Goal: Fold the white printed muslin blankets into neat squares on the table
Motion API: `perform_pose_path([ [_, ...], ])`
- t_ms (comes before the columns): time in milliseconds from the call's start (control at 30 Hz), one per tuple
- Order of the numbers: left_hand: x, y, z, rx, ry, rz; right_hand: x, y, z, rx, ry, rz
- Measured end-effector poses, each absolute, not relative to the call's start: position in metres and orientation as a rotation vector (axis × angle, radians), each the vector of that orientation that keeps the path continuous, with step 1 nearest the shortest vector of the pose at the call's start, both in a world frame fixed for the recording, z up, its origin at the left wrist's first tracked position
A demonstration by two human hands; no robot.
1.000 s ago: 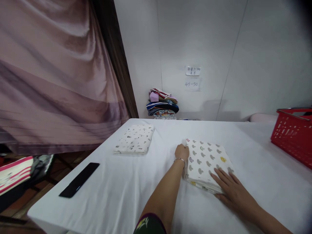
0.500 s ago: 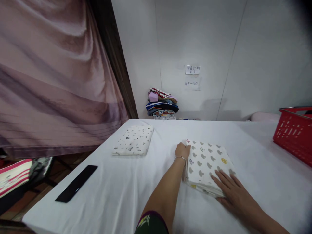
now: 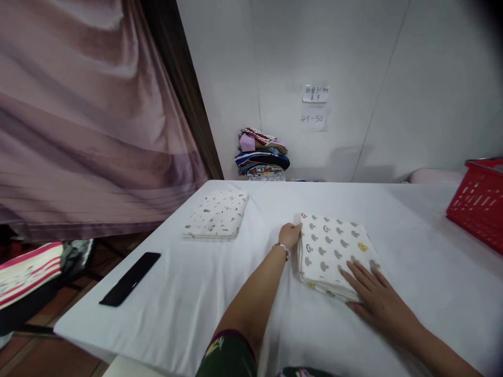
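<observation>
A folded white cloth with grey, mouse-head-like shapes and a few coloured ones lies on the white-covered table. My left hand, a bracelet at its wrist, is at the cloth's far left edge, its fingers curled closed on that edge. My right hand rests flat on the near right corner, fingers stretched out and the thumb by the front edge. Several layers show along the cloth's near side. Farther left lies a second folded white cloth with small dark prints, apart from both hands.
A long black flat object lies near the table's left edge. At the right stands a red plastic basket. Behind the table is a stack of folded fabrics against the wall. A pink curtain hangs at the left.
My view has tilted down slightly. My left hand has slid a little left along the cloth's edge. The right hand stays flat on the same corner.
</observation>
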State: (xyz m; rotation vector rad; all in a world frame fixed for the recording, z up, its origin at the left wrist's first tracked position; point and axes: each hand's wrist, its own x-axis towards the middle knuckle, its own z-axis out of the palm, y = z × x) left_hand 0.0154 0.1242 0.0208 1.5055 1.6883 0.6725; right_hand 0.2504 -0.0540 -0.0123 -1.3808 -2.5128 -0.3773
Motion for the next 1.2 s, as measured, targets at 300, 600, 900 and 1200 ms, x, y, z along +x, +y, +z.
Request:
perform_pose_path([
  [300, -0.003, 0.075, 0.024, 1.505, 1.585, 0.673, 0.250, -0.054, -0.010, -1.349, -2.520, -0.441],
  [600, 0.005, 0.059, 0.035, 1.719, 1.704, 0.557, 0.252, -0.054, -0.011, -1.387, -2.549, -0.406],
  [900, 0.013, 0.050, 0.043, 1.733, 1.804, 0.504, 0.252, -0.054, -0.012, -1.372, -2.544, -0.465],
  [1200, 0.011, 0.054, 0.032, 1.609, 1.699, 0.619, 0.252, -0.055, -0.012, -1.394, -2.543, -0.374],
])
